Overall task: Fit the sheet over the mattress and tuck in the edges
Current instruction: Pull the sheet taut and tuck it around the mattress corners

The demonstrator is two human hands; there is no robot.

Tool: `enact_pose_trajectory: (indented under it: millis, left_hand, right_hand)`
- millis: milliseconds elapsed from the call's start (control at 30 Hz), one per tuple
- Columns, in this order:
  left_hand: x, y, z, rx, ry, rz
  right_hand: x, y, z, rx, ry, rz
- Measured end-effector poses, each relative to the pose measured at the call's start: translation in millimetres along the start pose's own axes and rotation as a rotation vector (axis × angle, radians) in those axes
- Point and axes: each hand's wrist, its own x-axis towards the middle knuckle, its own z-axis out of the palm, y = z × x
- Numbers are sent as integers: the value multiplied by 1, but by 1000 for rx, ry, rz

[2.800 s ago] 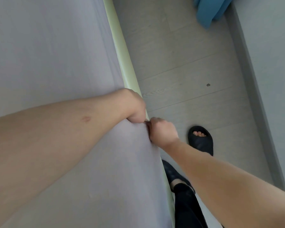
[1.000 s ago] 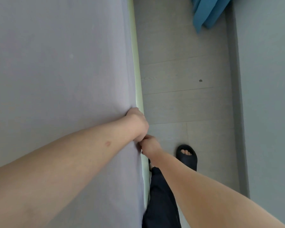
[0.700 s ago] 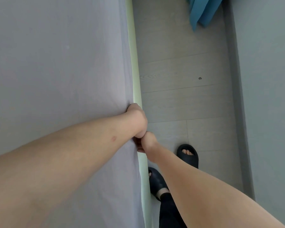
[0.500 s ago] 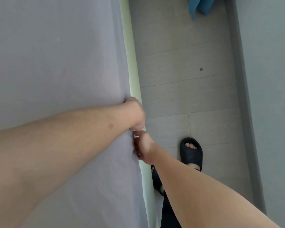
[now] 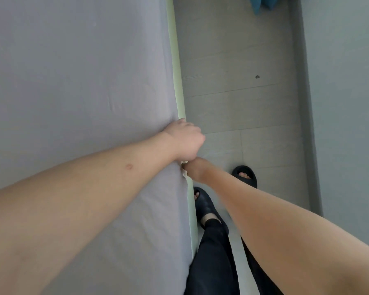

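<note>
A pale lilac-grey sheet (image 5: 77, 86) lies smooth over the mattress and fills the left half of the view. A pale green strip of mattress side (image 5: 176, 67) shows along its right edge. My left hand (image 5: 184, 139) is curled over that edge with its fingers gripping the sheet's border. Just below it my right hand (image 5: 195, 170) is closed low against the mattress side, its fingers hidden under the edge. The two hands touch each other.
A narrow aisle of light wood-look floor (image 5: 243, 103) runs between the bed and a grey wall (image 5: 345, 124) on the right. My feet in black slippers (image 5: 245, 175) stand close to the bed. Blue fabric (image 5: 262, 4) hangs at the top right.
Both hands have stayed together at the sheet's edge. My left hand has rolled further over the edge. My feet have stepped along the bed and the view has shifted with them.
</note>
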Motion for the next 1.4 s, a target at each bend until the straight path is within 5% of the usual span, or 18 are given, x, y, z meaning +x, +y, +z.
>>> enact_pose_trajectory:
  millis: [267,500,800,1067,1233,1400]
  left_hand:
    - [-59,43,66,-99,330,-46]
    - [-85,99,111,-83,319,-136]
    - [-140,150,149,-272,538,-306]
    - [-220,232,215,-338,347,-273]
    - [-255,294,262,-310,121,-215]
    - [-258,338,272,-221,76,-244]
  right_hand:
    - [-47,56,96,667,129,45]
    - [-58,60,115,593,163,-101]
    - [-101,119,184,514,29,39]
    - [-133,161,285,671,191,-4]
    - [-161,195,335,684,194,-4]
    - [-178,235,384,679,167,66]
